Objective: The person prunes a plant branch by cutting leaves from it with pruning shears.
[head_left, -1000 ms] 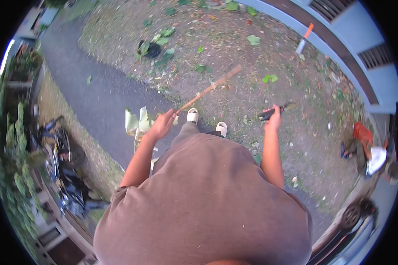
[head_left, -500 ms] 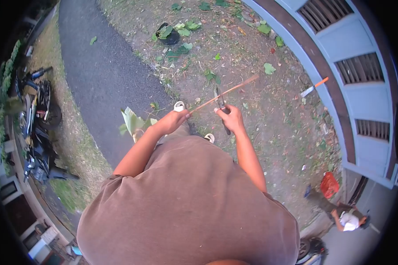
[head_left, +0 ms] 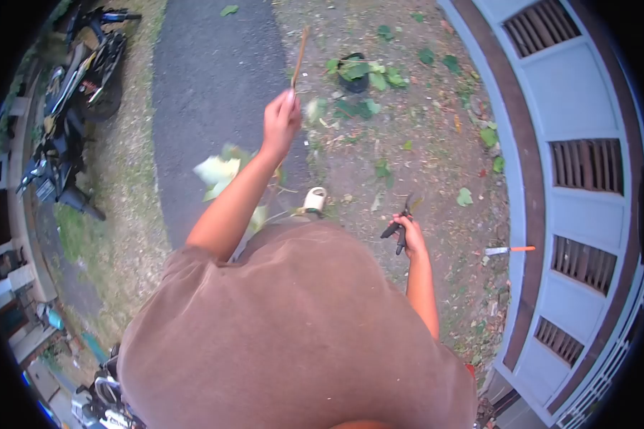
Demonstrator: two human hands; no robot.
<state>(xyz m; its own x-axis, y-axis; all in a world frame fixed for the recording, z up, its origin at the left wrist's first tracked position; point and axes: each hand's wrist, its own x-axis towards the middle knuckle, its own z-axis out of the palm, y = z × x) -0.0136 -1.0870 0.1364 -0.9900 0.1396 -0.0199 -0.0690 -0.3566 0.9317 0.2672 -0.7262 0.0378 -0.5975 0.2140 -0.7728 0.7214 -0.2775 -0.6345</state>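
a person's left hand [head_left: 282,126], fingers wrapped round a brown stick [head_left: 302,51], is stretched out near the edge of a paved path [head_left: 207,79]; the right hand [head_left: 412,234] curls around black-handled pruning shears [head_left: 391,229], their handles apart, above patchy soil. large pale leaves [head_left: 218,171] blur beside the left forearm; whether they join the stick is hard to tell. a loosened grip could drop the shears near the sandal [head_left: 315,200], and leaves close to the arm might snag. outdoors, leaf litter dots ground around a black pot [head_left: 356,86], between a blue building [head_left: 562,93] and parked motorcycles [head_left: 96,71].
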